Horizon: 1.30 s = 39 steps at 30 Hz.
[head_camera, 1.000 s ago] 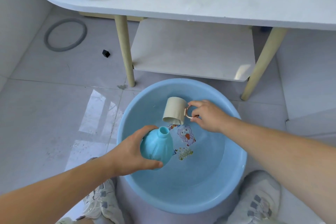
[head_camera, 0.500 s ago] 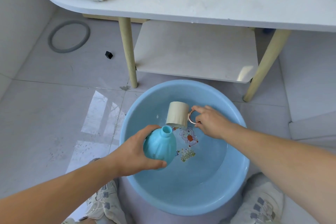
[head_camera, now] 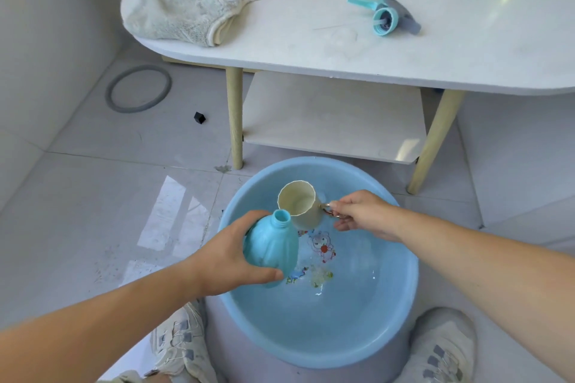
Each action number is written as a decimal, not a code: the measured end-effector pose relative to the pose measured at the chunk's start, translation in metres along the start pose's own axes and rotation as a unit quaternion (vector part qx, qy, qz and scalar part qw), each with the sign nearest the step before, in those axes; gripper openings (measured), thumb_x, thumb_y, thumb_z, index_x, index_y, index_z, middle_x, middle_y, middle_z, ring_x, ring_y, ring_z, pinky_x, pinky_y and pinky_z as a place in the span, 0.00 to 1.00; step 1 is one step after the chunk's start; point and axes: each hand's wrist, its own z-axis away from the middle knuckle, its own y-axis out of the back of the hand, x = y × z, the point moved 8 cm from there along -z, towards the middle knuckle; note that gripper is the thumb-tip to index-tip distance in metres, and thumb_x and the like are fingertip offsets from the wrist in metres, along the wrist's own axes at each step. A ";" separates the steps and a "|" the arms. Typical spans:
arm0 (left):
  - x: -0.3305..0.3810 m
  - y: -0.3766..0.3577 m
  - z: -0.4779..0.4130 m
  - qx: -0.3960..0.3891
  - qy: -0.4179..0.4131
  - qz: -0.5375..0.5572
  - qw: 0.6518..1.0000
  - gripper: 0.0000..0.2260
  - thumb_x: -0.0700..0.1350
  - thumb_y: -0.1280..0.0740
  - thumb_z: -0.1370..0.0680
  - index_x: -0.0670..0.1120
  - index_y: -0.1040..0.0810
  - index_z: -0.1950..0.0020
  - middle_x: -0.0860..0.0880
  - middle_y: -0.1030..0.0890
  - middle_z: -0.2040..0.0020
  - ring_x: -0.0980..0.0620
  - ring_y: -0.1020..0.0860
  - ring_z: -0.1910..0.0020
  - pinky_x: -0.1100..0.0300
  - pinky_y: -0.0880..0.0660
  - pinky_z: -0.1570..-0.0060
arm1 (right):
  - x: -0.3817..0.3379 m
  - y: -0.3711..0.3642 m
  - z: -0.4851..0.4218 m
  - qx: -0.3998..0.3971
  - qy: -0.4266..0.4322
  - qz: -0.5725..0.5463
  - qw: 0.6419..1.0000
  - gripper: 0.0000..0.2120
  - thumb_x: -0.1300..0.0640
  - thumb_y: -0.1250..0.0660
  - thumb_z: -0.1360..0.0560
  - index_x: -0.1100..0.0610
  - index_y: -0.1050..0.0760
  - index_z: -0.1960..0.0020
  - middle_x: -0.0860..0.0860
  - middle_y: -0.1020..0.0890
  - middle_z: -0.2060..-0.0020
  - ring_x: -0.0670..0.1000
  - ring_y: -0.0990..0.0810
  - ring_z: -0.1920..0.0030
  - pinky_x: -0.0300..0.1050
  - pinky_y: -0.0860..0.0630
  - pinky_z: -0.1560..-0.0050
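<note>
The left hand wraps around a blue bottle tilted over the basin, its open neck pointing up. The right hand pinches the handle of a cream cup, held mouth-up just beside the bottle's neck.

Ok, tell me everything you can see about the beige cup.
The cup is pale beige, plastic by the look of it, with faceted sides and a thin lighter rim. On its right side is a small metallic ring handle, which the right hand pinches. The cup hangs over the basin, with its mouth turned up toward the camera. Whether it holds water cannot be told. The neck of the bottle, gripped by the left hand, overlaps its lower edge, but contact is unclear.
</note>
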 end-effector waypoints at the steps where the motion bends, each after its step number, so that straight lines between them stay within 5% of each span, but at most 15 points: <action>1: 0.005 0.005 0.002 0.002 -0.004 -0.001 1.000 0.37 0.51 0.16 0.35 0.66 0.30 0.32 0.67 0.21 0.42 0.63 0.21 0.41 0.57 0.21 0.39 | -0.010 0.003 0.008 0.000 0.009 -0.014 1.000 0.10 0.54 0.33 0.20 0.62 0.21 0.52 0.55 0.21 0.55 0.56 0.18 0.53 0.53 0.21 0.39; 9: 0.057 0.048 0.023 0.021 -0.039 -0.008 0.999 0.39 0.57 0.17 0.38 0.66 0.31 0.31 0.64 0.21 0.41 0.62 0.21 0.40 0.55 0.20 0.40 | -0.112 0.035 0.081 0.046 0.118 0.005 0.992 0.09 0.58 0.34 0.20 0.64 0.20 0.50 0.57 0.19 0.54 0.56 0.18 0.53 0.53 0.21 0.39; 12: 0.084 0.067 0.039 0.027 -0.050 -0.006 0.998 0.37 0.50 0.16 0.33 0.67 0.31 0.31 0.64 0.20 0.42 0.61 0.20 0.40 0.55 0.19 0.41 | -0.150 0.041 0.123 0.066 0.163 0.029 0.984 0.14 0.56 0.35 0.19 0.68 0.21 0.46 0.58 0.18 0.52 0.54 0.17 0.53 0.50 0.20 0.41; 18: 0.140 0.096 0.074 0.027 -0.080 -0.001 0.996 0.35 0.43 0.17 0.31 0.66 0.29 0.33 0.62 0.18 0.44 0.61 0.19 0.42 0.63 0.20 0.47 | -0.208 0.049 0.210 0.127 0.251 0.032 0.959 0.13 0.54 0.34 0.20 0.63 0.21 0.57 0.59 0.18 0.58 0.54 0.15 0.56 0.51 0.19 0.43; 21: 0.154 0.100 0.084 0.036 -0.086 0.020 0.995 0.34 0.41 0.18 0.31 0.62 0.28 0.32 0.59 0.17 0.46 0.59 0.17 0.45 0.63 0.19 0.49 | -0.225 0.051 0.243 0.155 0.283 0.033 0.946 0.15 0.53 0.34 0.21 0.65 0.19 0.53 0.63 0.18 0.57 0.53 0.15 0.56 0.52 0.19 0.42; 26: 0.163 0.098 0.085 0.065 -0.083 0.066 0.992 0.33 0.41 0.17 0.31 0.62 0.27 0.34 0.54 0.15 0.45 0.54 0.15 0.46 0.52 0.17 0.44 | -0.242 0.051 0.286 0.195 0.328 0.036 0.924 0.11 0.54 0.34 0.21 0.57 0.17 0.57 0.58 0.14 0.60 0.56 0.14 0.54 0.53 0.21 0.41; 35: 0.171 0.085 0.071 0.067 -0.093 0.080 0.990 0.35 0.47 0.16 0.37 0.61 0.26 0.34 0.53 0.16 0.45 0.52 0.15 0.46 0.48 0.17 0.44 | -0.244 0.050 0.306 0.239 0.359 0.084 0.898 0.09 0.55 0.34 0.22 0.56 0.17 0.57 0.52 0.14 0.57 0.49 0.15 0.57 0.35 0.22 0.52; 39: 0.170 0.081 0.070 0.061 -0.091 0.078 0.991 0.35 0.46 0.16 0.36 0.61 0.27 0.33 0.54 0.16 0.44 0.53 0.15 0.46 0.49 0.17 0.44 | -0.240 0.050 0.304 0.232 0.367 0.104 0.895 0.11 0.56 0.33 0.22 0.61 0.18 0.59 0.44 0.14 0.52 0.42 0.16 0.52 0.43 0.22 0.43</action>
